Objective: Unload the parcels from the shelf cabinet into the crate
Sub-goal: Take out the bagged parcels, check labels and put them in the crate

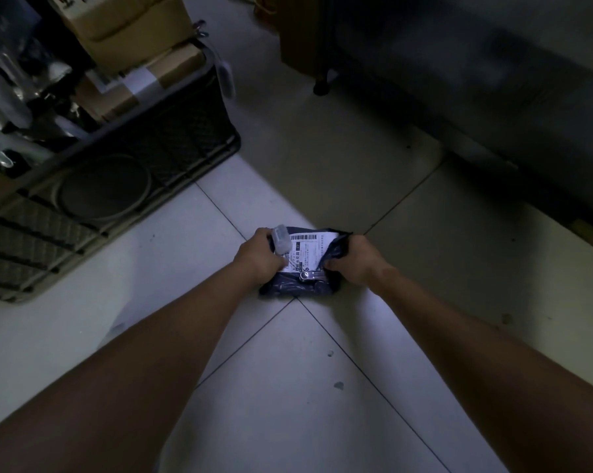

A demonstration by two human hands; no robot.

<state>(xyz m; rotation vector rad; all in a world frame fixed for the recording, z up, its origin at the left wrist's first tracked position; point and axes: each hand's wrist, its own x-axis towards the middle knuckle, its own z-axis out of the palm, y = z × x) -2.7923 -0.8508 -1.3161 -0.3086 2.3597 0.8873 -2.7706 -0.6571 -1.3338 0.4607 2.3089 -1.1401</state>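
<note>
A small dark plastic parcel point(297, 285) with a white shipping label is held low over the tiled floor, in the middle of the view. My left hand point(259, 256) grips its left side, and a small translucent white object point(281, 241) sits against that hand's fingers. My right hand point(355, 259) grips the bunched right edge of the bag. The dark mesh-sided crate point(145, 145) stands at the upper left, holding cardboard boxes point(141, 76) and clear plastic-wrapped items point(11, 97). The shelf cabinet point(476, 63) is a dark, blurred mass at the upper right.
Pale floor tiles point(288, 387) with dark grout lines fill the foreground. A black furniture foot point(320, 88) stands on the floor at the top centre, beside a brown box or panel point(298, 46). A white tag point(227, 78) hangs from the crate's corner.
</note>
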